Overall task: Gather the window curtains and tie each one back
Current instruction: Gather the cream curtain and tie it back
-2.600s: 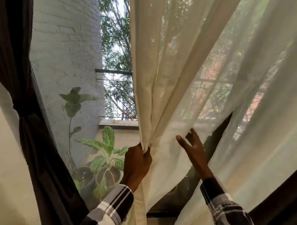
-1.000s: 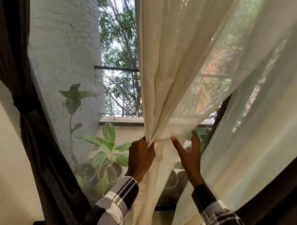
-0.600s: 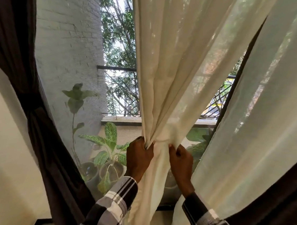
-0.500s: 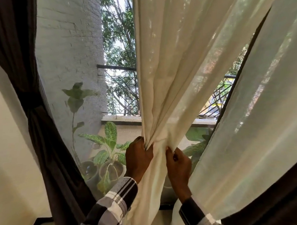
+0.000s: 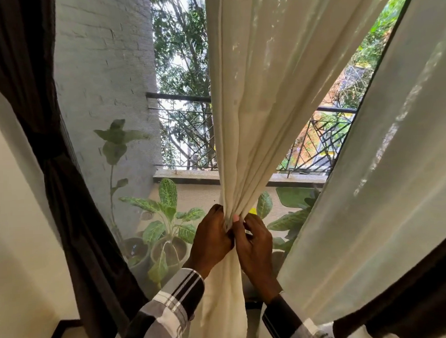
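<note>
A: Largest first: to the right, a wide cream panel (image 5: 386,187), hanging loose and ungathered, with a dark drape (image 5: 426,295) behind its lower edge.

B: On the left, a dark curtain (image 5: 65,201), already cinched at a waist by a tie-back (image 5: 50,150). Looked finished.

A: In the middle, the cream curtain (image 5: 259,90), drawn into a narrow bunch of folds at about sill height, tail dropping straight below.

B: Behind it, seen through mesh: a grey brick wall (image 5: 105,71), a balcony railing (image 5: 187,134), potted plants (image 5: 168,222).

A: Then the hands. Left hand (image 5: 211,243) closed around the bunch from the left, fingers curled into the folds. Right hand (image 5: 254,244) closed on the same bunch from the right, touching the left, fingertips (image 5: 236,217) pinching the cloth just above.

B: Step in hand, judged from that?

A: Gathering of the middle curtain about complete; tying not yet begun. No cord or band visible near the bunch.

B: Next move, then?

A: Probably one hand kept clamped to hold the folds, the other freed to find a tie or wrap the cloth. Risk of the folds slipping loose if both let go.
</note>
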The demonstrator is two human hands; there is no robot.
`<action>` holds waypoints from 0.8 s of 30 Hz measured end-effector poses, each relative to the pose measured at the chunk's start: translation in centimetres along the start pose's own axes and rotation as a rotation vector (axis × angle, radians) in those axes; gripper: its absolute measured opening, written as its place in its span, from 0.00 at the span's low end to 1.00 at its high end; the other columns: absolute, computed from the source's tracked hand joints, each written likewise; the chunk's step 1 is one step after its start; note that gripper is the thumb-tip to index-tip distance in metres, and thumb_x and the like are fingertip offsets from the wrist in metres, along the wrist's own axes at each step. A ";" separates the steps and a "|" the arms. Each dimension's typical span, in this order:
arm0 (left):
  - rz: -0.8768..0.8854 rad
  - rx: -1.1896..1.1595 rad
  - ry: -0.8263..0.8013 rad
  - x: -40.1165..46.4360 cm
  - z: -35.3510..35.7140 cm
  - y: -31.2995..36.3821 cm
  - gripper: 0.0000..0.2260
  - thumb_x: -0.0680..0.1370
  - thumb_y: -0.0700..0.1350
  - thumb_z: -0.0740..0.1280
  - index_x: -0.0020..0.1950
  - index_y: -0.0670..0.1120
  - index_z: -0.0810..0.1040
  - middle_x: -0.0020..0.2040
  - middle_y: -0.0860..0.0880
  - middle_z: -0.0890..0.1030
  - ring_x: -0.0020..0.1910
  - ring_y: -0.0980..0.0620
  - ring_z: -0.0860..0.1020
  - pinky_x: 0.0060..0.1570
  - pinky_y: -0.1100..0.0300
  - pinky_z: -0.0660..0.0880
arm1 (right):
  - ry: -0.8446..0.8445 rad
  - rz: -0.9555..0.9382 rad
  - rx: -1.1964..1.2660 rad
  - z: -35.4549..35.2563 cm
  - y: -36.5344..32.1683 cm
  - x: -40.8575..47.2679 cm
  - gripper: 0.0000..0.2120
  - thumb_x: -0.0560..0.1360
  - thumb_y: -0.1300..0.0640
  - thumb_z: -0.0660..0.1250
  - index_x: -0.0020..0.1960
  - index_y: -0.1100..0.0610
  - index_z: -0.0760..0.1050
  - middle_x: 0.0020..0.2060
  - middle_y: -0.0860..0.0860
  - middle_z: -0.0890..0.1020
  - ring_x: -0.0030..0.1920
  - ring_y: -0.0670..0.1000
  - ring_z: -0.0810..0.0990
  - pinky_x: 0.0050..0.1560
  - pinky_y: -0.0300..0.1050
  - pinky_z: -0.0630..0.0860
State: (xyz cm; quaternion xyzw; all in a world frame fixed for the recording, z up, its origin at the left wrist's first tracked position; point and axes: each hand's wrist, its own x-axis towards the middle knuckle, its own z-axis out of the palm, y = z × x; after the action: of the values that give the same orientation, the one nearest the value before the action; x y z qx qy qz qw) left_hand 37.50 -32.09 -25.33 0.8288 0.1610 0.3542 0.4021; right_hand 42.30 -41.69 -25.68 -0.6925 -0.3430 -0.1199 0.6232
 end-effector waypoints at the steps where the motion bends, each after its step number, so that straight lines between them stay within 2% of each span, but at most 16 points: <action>1: -0.003 -0.010 -0.017 0.0 -0.2 -0.2 0.15 0.73 0.46 0.72 0.58 0.50 0.75 0.51 0.52 0.81 0.48 0.54 0.81 0.47 0.58 0.79 | -0.012 -0.001 0.018 -0.1 -0.2 0.0 0.06 0.80 0.59 0.65 0.46 0.56 0.80 0.40 0.48 0.80 0.42 0.44 0.81 0.40 0.30 0.74; 3: 0.000 -0.040 -0.023 -0.3 -0.4 0.0 0.17 0.73 0.49 0.72 0.60 0.52 0.73 0.51 0.55 0.81 0.49 0.57 0.80 0.48 0.62 0.79 | -0.028 0.004 0.028 -0.1 -0.4 0.1 0.04 0.79 0.54 0.67 0.48 0.54 0.80 0.41 0.48 0.81 0.42 0.45 0.82 0.39 0.36 0.78; 6: 0.040 -0.091 -0.031 -0.8 -0.5 0.3 0.18 0.73 0.51 0.72 0.60 0.53 0.72 0.50 0.56 0.82 0.48 0.60 0.80 0.46 0.64 0.78 | -0.007 0.003 -0.101 0.0 -0.1 0.3 0.12 0.74 0.43 0.70 0.46 0.52 0.79 0.41 0.45 0.79 0.41 0.46 0.80 0.39 0.48 0.79; 10: -0.036 -0.237 -0.072 -1.3 -0.2 -0.6 0.17 0.70 0.45 0.75 0.56 0.52 0.75 0.49 0.55 0.81 0.50 0.58 0.80 0.47 0.57 0.79 | 0.050 0.029 -0.194 0.1 -0.5 0.8 0.17 0.71 0.40 0.71 0.41 0.54 0.77 0.36 0.46 0.77 0.36 0.47 0.79 0.35 0.48 0.77; 12: -0.052 -0.283 -0.110 -1.6 0.0 -0.8 0.17 0.69 0.44 0.75 0.55 0.50 0.77 0.50 0.54 0.80 0.51 0.57 0.79 0.47 0.58 0.79 | 0.077 0.045 -0.236 0.1 -0.5 1.0 0.16 0.72 0.43 0.70 0.37 0.56 0.74 0.34 0.47 0.76 0.34 0.49 0.77 0.34 0.49 0.76; 15: -0.100 -0.376 -0.211 -1.6 -0.8 -1.1 0.16 0.70 0.41 0.75 0.55 0.50 0.80 0.51 0.52 0.82 0.53 0.54 0.80 0.51 0.56 0.79 | 0.075 0.018 -0.323 -0.2 0.1 1.0 0.12 0.74 0.56 0.70 0.35 0.58 0.72 0.32 0.49 0.75 0.32 0.51 0.74 0.32 0.44 0.71; 18: -0.165 -0.487 -0.267 -0.7 -2.4 -0.3 0.16 0.74 0.38 0.72 0.59 0.52 0.79 0.52 0.52 0.84 0.54 0.51 0.81 0.49 0.56 0.79 | 0.068 -0.066 -0.411 -0.7 0.2 0.8 0.10 0.72 0.62 0.71 0.35 0.58 0.72 0.32 0.46 0.71 0.30 0.47 0.68 0.32 0.30 0.61; 20: -0.165 -0.526 -0.219 0.0 -3.1 1.4 0.17 0.74 0.45 0.73 0.62 0.53 0.77 0.53 0.53 0.83 0.54 0.53 0.81 0.49 0.55 0.80 | 0.059 -0.118 -0.447 -0.5 -0.1 0.6 0.08 0.72 0.61 0.71 0.37 0.59 0.73 0.32 0.49 0.74 0.29 0.50 0.71 0.32 0.31 0.60; 22: -0.153 -0.398 -0.152 0.6 -3.0 3.5 0.23 0.69 0.57 0.74 0.62 0.56 0.75 0.52 0.56 0.83 0.51 0.58 0.81 0.50 0.59 0.79 | 0.033 -0.161 -0.445 -0.2 -0.2 0.5 0.02 0.73 0.62 0.71 0.46 0.60 0.79 0.39 0.53 0.81 0.33 0.52 0.79 0.34 0.34 0.68; 24: -0.151 -0.150 -0.070 1.2 -2.6 5.2 0.28 0.65 0.65 0.74 0.61 0.57 0.74 0.49 0.58 0.82 0.46 0.61 0.80 0.45 0.64 0.77 | -0.008 -0.169 -0.421 -0.1 -0.1 0.3 0.10 0.73 0.62 0.72 0.55 0.62 0.81 0.44 0.56 0.85 0.38 0.53 0.83 0.39 0.31 0.71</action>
State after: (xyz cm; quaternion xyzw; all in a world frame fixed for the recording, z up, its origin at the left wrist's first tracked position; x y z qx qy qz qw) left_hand 36.37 -33.29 -19.62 0.7938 0.1819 0.3048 0.4938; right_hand 42.46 -41.69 -25.37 -0.7764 -0.3698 -0.2381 0.4514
